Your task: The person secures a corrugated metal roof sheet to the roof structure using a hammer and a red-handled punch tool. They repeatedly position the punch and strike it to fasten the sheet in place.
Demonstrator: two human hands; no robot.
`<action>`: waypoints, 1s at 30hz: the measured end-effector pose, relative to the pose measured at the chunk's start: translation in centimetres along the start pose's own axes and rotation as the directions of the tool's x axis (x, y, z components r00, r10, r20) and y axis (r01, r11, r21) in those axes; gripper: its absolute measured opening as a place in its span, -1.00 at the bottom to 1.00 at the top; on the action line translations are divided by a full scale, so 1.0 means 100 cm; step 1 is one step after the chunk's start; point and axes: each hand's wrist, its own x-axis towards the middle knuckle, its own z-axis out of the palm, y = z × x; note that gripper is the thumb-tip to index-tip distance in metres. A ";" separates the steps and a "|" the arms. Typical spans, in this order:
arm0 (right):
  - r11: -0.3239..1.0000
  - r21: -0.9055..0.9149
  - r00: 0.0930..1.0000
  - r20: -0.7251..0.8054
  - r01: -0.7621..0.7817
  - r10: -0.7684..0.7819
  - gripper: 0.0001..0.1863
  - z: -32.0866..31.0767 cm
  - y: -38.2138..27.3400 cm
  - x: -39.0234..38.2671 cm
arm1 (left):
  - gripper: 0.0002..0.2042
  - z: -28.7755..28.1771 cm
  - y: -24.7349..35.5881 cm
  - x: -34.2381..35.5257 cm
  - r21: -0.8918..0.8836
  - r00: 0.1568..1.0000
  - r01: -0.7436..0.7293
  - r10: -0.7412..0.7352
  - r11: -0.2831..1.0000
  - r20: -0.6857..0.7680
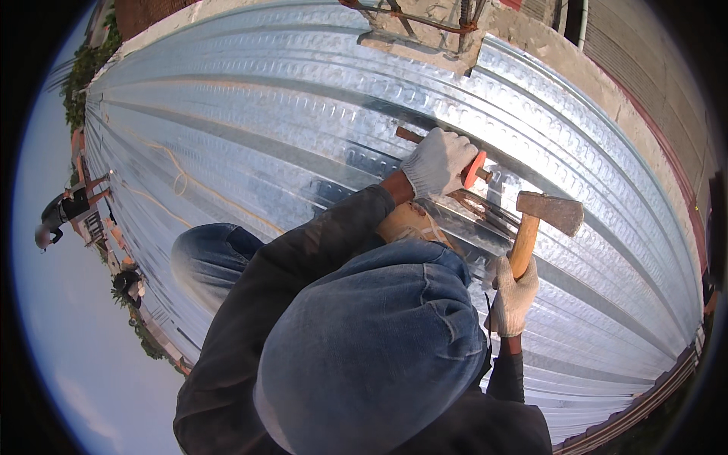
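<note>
My left hand (438, 163), in a pale knit glove, is wrapped round a chisel with an orange disc-shaped hand guard (475, 169). The chisel's rusty shaft (409, 135) sticks out on the far side of the fist, and its short striking end points right. My right hand (516, 297), also gloved, grips the wooden handle of a hammer (550, 213). The hammer's head is up, to the right of the chisel and apart from it. Below my left hand lie rusty bars (485, 211) over the ribbed metal decking (303, 106). The chisel's tip contact is unclear.
My jeans-covered knees (371, 341) fill the lower middle, with a tan object (413, 224) partly hidden behind them. A concrete block (417, 45) with rusty rebar stands at the far side. Yellow cord (178, 174) lies on the left. Another person (68, 208) stands at the left edge.
</note>
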 end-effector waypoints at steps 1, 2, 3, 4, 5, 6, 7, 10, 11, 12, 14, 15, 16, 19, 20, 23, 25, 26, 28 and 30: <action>1.000 0.011 1.000 -0.020 0.012 -0.011 -0.69 0.000 -0.002 0.001 | -0.60 -0.001 -0.001 0.000 -0.036 0.999 -0.023 0.022 0.999 -0.047; 0.999 0.022 0.999 -0.040 0.024 -0.023 -0.69 0.001 -0.003 0.002 | -0.60 -0.002 -0.003 0.001 -0.052 0.997 -0.042 0.039 0.998 -0.066; 0.999 -0.001 0.998 -0.051 0.043 -0.043 -0.71 0.001 0.001 0.007 | -0.59 -0.004 -0.005 0.002 -0.067 0.995 -0.061 0.056 0.996 -0.086; 0.998 -0.018 0.996 -0.054 0.065 -0.066 -0.71 0.000 0.001 0.009 | -0.59 -0.004 -0.006 0.005 -0.085 0.991 -0.085 0.075 0.993 -0.109; 0.996 -0.035 0.994 -0.057 0.087 -0.088 -0.71 -0.001 0.000 0.012 | -0.58 -0.004 -0.008 0.005 -0.112 0.990 -0.076 0.063 0.991 -0.123; 0.993 -0.052 0.992 -0.060 0.108 -0.111 -0.71 -0.001 -0.001 0.013 | -0.58 -0.006 -0.010 0.005 -0.139 0.989 -0.068 0.049 0.988 -0.137; 0.994 -0.044 0.994 -0.048 0.100 -0.102 -0.70 -0.002 -0.002 0.014 | -0.58 -0.007 -0.011 0.004 -0.167 0.988 -0.059 0.034 0.984 -0.148; 0.997 -0.007 0.997 -0.028 0.075 -0.075 -0.69 -0.005 -0.008 0.013 | -0.61 -0.008 -0.012 0.000 -0.159 0.998 0.043 -0.050 0.986 -0.041; 0.998 0.011 0.997 -0.031 0.067 -0.067 -0.69 -0.005 -0.009 0.012 | -0.61 -0.007 -0.012 0.000 -0.161 0.996 0.046 -0.058 0.986 -0.067; 0.998 0.030 0.998 -0.033 0.059 -0.058 -0.68 -0.006 -0.009 0.012 | -0.61 -0.005 -0.012 0.001 -0.164 0.994 0.049 -0.065 0.985 -0.093; 0.996 0.032 0.994 -0.077 0.081 -0.079 -0.67 -0.005 0.001 0.014 | -0.61 -0.004 -0.013 0.003 -0.178 0.986 0.031 -0.059 0.984 -0.153; 0.995 0.032 0.991 -0.100 0.093 -0.089 -0.66 -0.005 0.005 0.015 | -0.60 -0.003 -0.013 0.004 -0.188 0.981 0.012 -0.048 0.982 -0.188; 0.993 0.059 0.989 -0.113 0.103 -0.095 -0.65 -0.004 0.003 0.015 | -0.59 -0.003 -0.014 0.004 -0.195 0.975 -0.003 -0.041 0.981 -0.220; 0.987 0.113 0.982 -0.159 0.116 -0.097 -0.66 0.001 -0.009 0.015 | -0.60 -0.002 -0.017 0.002 -0.199 0.980 -0.039 -0.001 0.979 -0.201; 0.988 0.114 0.980 -0.176 0.108 -0.087 -0.66 0.004 -0.015 0.014 | -0.60 -0.001 -0.018 0.001 -0.177 0.981 -0.029 -0.006 0.984 -0.195; 0.982 0.140 0.975 -0.197 0.126 -0.097 -0.68 0.016 -0.020 0.014 | -0.62 -0.001 -0.014 0.001 -0.131 0.986 0.001 -0.023 0.991 -0.166; 0.985 0.164 0.991 -0.125 0.062 -0.042 -0.68 0.026 -0.025 0.010 | -0.63 -0.002 -0.010 0.005 -0.110 0.990 0.033 -0.047 0.993 -0.132; 0.996 -0.016 0.991 -0.100 0.084 -0.085 -0.64 0.035 -0.016 0.014 | -0.66 -0.001 -0.010 0.004 -0.109 0.991 0.026 -0.040 0.994 -0.124; 0.935 -0.345 0.996 0.023 0.084 -0.081 -0.59 0.045 -0.024 0.017 | -0.72 -0.001 -0.010 0.003 -0.110 0.994 0.011 -0.023 0.994 -0.111; 0.967 -0.234 0.994 -0.020 0.100 -0.107 -0.57 0.041 -0.021 0.021 | -0.70 -0.002 -0.011 0.007 -0.055 0.992 0.044 -0.050 0.998 -0.112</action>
